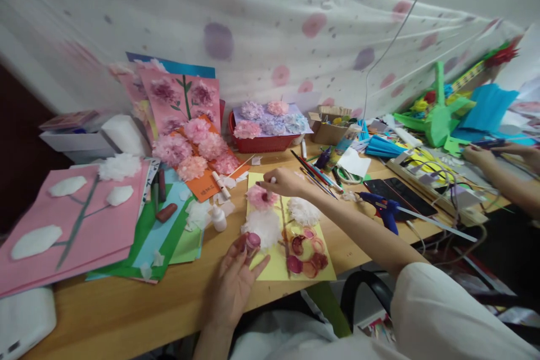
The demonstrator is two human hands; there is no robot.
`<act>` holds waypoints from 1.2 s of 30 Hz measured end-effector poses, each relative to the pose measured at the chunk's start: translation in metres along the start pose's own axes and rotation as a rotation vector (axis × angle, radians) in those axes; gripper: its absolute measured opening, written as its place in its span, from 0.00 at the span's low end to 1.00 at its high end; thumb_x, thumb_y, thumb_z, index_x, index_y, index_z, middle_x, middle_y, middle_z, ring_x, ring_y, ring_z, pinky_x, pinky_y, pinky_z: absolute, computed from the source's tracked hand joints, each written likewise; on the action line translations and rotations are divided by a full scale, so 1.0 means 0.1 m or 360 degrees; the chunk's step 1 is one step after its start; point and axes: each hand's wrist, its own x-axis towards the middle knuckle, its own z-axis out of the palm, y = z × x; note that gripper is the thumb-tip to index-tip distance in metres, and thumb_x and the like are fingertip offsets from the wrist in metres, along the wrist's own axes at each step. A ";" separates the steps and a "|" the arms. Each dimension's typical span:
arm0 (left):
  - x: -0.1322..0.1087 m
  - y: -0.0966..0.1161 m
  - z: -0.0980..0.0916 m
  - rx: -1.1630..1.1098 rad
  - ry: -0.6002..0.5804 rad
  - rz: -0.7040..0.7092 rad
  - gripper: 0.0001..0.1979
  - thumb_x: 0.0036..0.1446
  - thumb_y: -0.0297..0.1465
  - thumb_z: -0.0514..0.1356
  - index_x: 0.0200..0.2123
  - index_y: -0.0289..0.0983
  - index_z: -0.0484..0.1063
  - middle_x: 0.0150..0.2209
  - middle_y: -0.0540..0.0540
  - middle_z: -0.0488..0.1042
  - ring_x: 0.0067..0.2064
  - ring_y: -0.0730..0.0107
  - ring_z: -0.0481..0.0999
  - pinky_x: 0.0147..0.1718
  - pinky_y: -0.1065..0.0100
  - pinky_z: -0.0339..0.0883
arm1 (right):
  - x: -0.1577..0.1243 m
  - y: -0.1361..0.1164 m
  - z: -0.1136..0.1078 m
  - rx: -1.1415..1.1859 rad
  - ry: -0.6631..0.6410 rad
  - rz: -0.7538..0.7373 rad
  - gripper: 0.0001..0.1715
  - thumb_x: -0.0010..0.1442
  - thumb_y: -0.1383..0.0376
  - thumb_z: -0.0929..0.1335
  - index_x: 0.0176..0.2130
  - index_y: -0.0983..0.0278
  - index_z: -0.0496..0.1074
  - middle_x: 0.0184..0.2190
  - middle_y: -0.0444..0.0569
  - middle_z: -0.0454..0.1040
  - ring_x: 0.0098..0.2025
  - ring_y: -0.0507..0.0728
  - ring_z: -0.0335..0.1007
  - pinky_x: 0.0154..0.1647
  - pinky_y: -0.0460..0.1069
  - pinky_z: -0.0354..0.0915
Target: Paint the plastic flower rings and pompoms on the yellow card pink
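My right hand (287, 183) is closed round a small white-ended tool, its tip at the pink tissue flower (258, 197) on the yellow sheet (318, 278). Low on the left of that sheet, my left hand (238, 278) holds a small round pink pot (253, 241) between thumb and fingers. A white tissue flower (264, 226) lies just behind the pot, and another white flower (304, 211) is to the right of the painted stem. A palette of red and pink paint wells (307, 253) rests on the sheet's lower right.
A white glue bottle (218, 219) stands left of the sheet. Pink sheets (109, 225) lie at the left. A blue glue gun (386, 211) and a dark phone (409, 197) are at the right, near a power strip (442, 197). Another person's hands (485, 157) are at far right.
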 end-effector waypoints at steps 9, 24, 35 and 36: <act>0.00 -0.01 -0.04 0.0064 -0.0047 0.0020 0.14 0.47 0.32 0.74 0.40 0.41 0.80 0.45 0.47 0.80 0.50 0.63 0.77 0.64 0.36 0.53 | -0.05 0.18 0.07 0.0140 0.0343 0.0015 0.32 0.67 0.43 0.59 0.25 0.64 0.66 0.24 0.46 0.70 0.28 0.52 0.62 0.28 0.46 0.53; 0.01 -0.02 -0.03 0.0029 -0.0031 0.0008 0.18 0.45 0.30 0.75 0.41 0.40 0.80 0.43 0.47 0.81 0.47 0.64 0.79 0.62 0.38 0.59 | -0.21 0.03 -0.08 0.0304 0.0024 0.0006 0.31 0.60 0.44 0.69 0.21 0.66 0.71 0.17 0.44 0.70 0.20 0.49 0.61 0.23 0.45 0.53; 0.00 0.00 0.19 0.0217 0.0015 0.0284 0.19 0.42 0.31 0.77 0.40 0.38 0.80 0.41 0.47 0.81 0.39 0.70 0.81 0.45 0.68 0.75 | -1.15 -0.52 -0.16 0.1403 0.0371 0.0271 0.27 0.57 0.41 0.71 0.27 0.62 0.77 0.19 0.45 0.72 0.19 0.51 0.61 0.18 0.47 0.56; -0.02 0.01 0.21 0.0223 0.0020 0.0308 0.19 0.42 0.30 0.77 0.40 0.38 0.80 0.42 0.47 0.81 0.40 0.69 0.81 0.45 0.69 0.75 | -1.24 -0.56 -0.15 0.1323 0.0450 0.0307 0.25 0.56 0.44 0.73 0.25 0.62 0.76 0.18 0.45 0.71 0.19 0.51 0.60 0.18 0.47 0.55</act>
